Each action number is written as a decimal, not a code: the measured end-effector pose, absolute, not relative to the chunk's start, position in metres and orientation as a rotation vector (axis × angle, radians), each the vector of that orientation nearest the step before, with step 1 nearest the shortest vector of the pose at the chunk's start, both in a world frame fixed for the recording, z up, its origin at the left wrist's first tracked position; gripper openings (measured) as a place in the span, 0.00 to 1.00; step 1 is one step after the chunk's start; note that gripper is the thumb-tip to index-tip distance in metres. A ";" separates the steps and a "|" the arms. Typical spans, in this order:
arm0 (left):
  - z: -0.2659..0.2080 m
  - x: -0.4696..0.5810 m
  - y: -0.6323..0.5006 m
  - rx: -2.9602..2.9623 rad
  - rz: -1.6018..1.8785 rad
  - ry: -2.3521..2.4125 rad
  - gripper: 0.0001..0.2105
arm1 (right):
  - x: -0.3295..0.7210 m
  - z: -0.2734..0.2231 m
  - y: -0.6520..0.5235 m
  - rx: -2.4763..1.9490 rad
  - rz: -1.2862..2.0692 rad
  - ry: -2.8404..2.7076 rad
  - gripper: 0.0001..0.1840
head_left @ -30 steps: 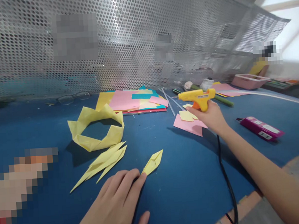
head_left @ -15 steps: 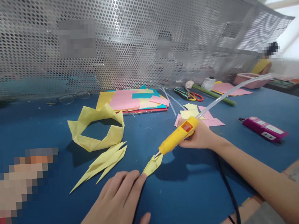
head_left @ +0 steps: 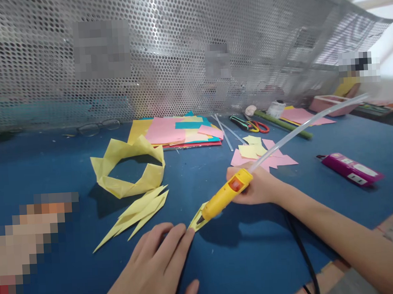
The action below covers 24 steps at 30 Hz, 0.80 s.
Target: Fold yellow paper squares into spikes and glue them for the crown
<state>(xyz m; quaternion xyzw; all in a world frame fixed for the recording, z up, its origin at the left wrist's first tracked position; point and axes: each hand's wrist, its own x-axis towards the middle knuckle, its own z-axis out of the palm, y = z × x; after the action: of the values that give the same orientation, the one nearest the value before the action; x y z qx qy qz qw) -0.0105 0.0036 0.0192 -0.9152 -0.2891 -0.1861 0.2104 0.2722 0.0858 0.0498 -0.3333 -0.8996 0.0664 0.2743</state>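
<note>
Yellow glue gun [head_left: 223,197]; tip [head_left: 200,219] w/in paper [head_left: 194,221] edges

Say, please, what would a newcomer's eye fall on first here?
Probably the bright yellow glue gun near the centre, held in the right hand, its nozzle at a small folded yellow paper that the left hand touches. Next, the pointed yellow paper ring further left, with slender folded pieces before it.

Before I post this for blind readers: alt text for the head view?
The right hand holds a yellow glue gun, its tip at a folded paper piece touched by the left hand; a paper ring shares the blue table.
</note>
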 end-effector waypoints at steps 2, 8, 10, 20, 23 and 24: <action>0.019 -0.010 0.004 -2.546 -0.528 -0.807 0.23 | 0.271 0.051 0.086 -0.890 0.167 -2.425 0.10; 0.017 -0.013 0.001 -2.574 -0.591 -0.880 0.21 | 0.271 0.051 0.086 -0.873 0.133 -2.433 0.10; 0.016 -0.014 0.000 -2.566 -0.579 -0.827 0.21 | 0.272 0.051 0.087 -0.871 0.123 -2.430 0.10; 0.015 -0.013 -0.002 -2.551 -0.526 -0.822 0.23 | 0.274 0.051 0.085 -0.849 0.072 -2.429 0.09; 0.015 -0.013 -0.003 -2.571 -0.544 -0.882 0.22 | 0.273 0.051 0.085 -0.826 0.055 -2.444 0.08; 0.014 -0.012 -0.003 -2.578 -0.550 -0.906 0.22 | 0.273 0.051 0.086 -0.822 0.050 -2.449 0.08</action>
<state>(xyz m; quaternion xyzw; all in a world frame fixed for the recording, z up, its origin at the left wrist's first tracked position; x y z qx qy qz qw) -0.0121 -0.0031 0.0145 -0.9104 -0.3201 -0.1943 0.1760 0.2729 0.0857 0.0506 -0.3058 -0.9112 0.0185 0.2754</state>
